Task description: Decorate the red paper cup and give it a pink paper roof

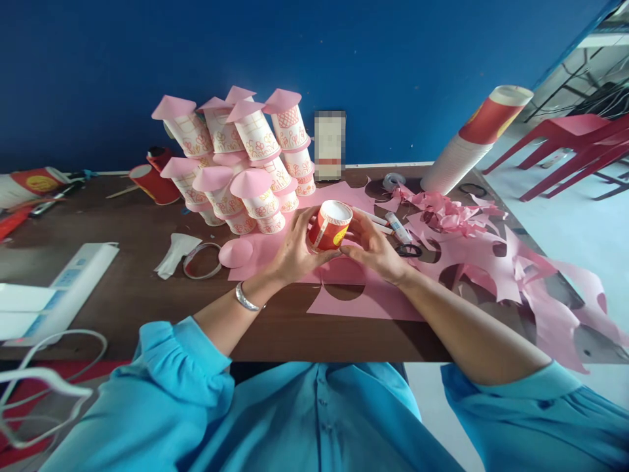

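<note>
A red paper cup [330, 227] with a yellow mark and a white inside is held between both hands over the pink paper [388, 305]. Its open rim faces up, tilted slightly. My left hand [299, 249] wraps the cup's left side, the thumb low on its front. On the right side, my right hand [376, 248] holds the cup with fingers curved round it. Beyond and left of the hands stand several decorated white cups [263, 141] in stacks, topped with pink paper cones [251, 183].
A tall leaning cup stack [459, 157] stands at the back right. Pink scraps [452, 213], a glue stick [398, 228] and a tape roll [394, 181] lie on the right. A clear ring [202, 261] and a power strip [73, 282] lie left.
</note>
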`<state>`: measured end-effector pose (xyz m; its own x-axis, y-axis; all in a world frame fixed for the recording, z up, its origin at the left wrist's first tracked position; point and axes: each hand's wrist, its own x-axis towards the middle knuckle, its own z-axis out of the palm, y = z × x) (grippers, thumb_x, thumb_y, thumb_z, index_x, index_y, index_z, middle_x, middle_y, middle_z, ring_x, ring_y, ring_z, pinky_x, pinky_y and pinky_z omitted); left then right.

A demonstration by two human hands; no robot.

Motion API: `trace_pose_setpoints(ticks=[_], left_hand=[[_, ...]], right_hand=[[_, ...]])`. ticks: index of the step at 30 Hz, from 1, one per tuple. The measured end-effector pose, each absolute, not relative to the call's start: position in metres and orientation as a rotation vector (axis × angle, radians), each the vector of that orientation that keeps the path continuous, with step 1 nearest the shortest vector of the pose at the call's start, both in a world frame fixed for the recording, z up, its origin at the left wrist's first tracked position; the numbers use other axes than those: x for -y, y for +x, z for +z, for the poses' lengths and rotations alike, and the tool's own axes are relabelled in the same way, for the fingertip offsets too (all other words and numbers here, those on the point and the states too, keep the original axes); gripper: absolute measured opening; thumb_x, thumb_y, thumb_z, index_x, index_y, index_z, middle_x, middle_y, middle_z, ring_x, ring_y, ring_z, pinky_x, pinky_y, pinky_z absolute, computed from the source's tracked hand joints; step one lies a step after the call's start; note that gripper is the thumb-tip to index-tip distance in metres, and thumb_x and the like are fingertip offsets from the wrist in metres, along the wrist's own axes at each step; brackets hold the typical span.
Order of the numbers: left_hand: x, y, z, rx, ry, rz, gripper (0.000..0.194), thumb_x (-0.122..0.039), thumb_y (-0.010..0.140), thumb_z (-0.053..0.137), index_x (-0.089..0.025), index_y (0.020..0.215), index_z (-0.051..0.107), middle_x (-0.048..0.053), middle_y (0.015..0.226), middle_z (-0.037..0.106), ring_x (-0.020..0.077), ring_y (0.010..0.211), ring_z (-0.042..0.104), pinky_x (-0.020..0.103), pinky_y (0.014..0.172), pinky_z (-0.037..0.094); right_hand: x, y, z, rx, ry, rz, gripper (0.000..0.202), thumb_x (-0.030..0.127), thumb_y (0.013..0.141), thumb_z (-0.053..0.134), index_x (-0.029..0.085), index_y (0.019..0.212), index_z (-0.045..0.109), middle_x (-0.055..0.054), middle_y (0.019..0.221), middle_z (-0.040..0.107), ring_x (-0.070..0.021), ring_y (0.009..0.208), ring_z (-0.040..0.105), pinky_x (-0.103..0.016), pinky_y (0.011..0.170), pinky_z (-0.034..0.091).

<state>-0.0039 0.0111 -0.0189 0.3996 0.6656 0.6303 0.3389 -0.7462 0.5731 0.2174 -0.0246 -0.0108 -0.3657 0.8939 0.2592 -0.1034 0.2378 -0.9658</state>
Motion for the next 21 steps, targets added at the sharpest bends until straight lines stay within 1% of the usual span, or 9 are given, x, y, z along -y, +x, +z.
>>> trace_pose_setpoints(ticks=[2, 5, 10, 13, 16, 19, 21], left_hand=[[-0.011, -0.004, -0.022, -0.894, 2.338, 1.267, 0.095, -0.071, 0.079, 0.082, -0.024, 0.151, 0.042, 0.016, 0.136, 0.058, 0.0294, 0.119, 0.063, 0.047, 0.096, 0.061], [-0.011, -0.004, -0.024, -0.886, 2.342, 1.220, 0.097, -0.071, 0.080, 0.080, -0.023, 0.155, 0.039, 0.017, 0.137, 0.057, 0.0281, 0.115, 0.064, 0.050, 0.099, 0.060], [-0.012, -0.007, -0.022, -0.824, 2.347, 1.176, 0.096, -0.067, 0.083, 0.080, -0.022, 0.157, 0.038, 0.019, 0.144, 0.056, 0.0349, 0.135, 0.057, 0.057, 0.113, 0.052], [-0.012, -0.008, -0.021, -0.816, 2.284, 1.131, 0.093, -0.062, 0.086, 0.081, -0.022, 0.158, 0.038, 0.019, 0.143, 0.056, 0.0345, 0.135, 0.058, 0.055, 0.112, 0.054], [-0.011, -0.009, -0.020, -0.812, 2.199, 1.109, 0.092, -0.058, 0.085, 0.083, -0.022, 0.157, 0.039, 0.018, 0.140, 0.056, 0.0333, 0.132, 0.060, 0.053, 0.110, 0.055], [-0.010, -0.011, -0.016, -0.792, 2.136, 1.076, 0.092, -0.059, 0.085, 0.082, -0.023, 0.158, 0.039, 0.017, 0.140, 0.056, 0.0323, 0.130, 0.060, 0.052, 0.109, 0.055], [-0.010, -0.012, -0.013, -0.794, 2.095, 1.063, 0.086, -0.060, 0.088, 0.078, -0.025, 0.157, 0.040, 0.016, 0.142, 0.056, 0.0308, 0.129, 0.060, 0.051, 0.109, 0.055]], right_hand=[[0.024, 0.218, -0.013, 1.588, -0.811, 1.214, 0.076, 0.046, 0.091, 0.080, 0.037, 0.156, 0.043, -0.008, 0.165, 0.049, -0.0307, 0.153, 0.049, -0.057, 0.128, 0.041], [0.024, 0.219, -0.015, 1.626, -0.894, 1.101, 0.077, 0.044, 0.090, 0.082, 0.035, 0.157, 0.044, -0.008, 0.169, 0.044, -0.0307, 0.155, 0.046, -0.055, 0.129, 0.041], [0.025, 0.218, -0.017, 1.739, -0.965, 0.997, 0.080, 0.045, 0.092, 0.078, 0.033, 0.161, 0.041, -0.010, 0.167, 0.047, -0.0323, 0.150, 0.053, -0.056, 0.126, 0.046], [0.025, 0.217, -0.016, 1.766, -0.981, 0.961, 0.080, 0.048, 0.093, 0.077, 0.032, 0.162, 0.040, -0.011, 0.169, 0.045, -0.0326, 0.146, 0.057, -0.056, 0.124, 0.048], [0.026, 0.217, -0.014, 1.784, -1.004, 0.927, 0.079, 0.047, 0.092, 0.076, 0.031, 0.161, 0.041, -0.012, 0.164, 0.050, -0.0328, 0.146, 0.056, -0.056, 0.124, 0.048], [0.027, 0.218, -0.012, 1.828, -0.999, 0.901, 0.074, 0.037, 0.093, 0.071, 0.029, 0.161, 0.042, -0.012, 0.157, 0.058, -0.0323, 0.145, 0.056, -0.056, 0.122, 0.049], [0.027, 0.219, -0.011, 1.842, -1.003, 0.860, 0.071, 0.030, 0.092, 0.066, 0.028, 0.159, 0.044, -0.012, 0.150, 0.063, -0.0315, 0.139, 0.061, -0.056, 0.118, 0.052]])
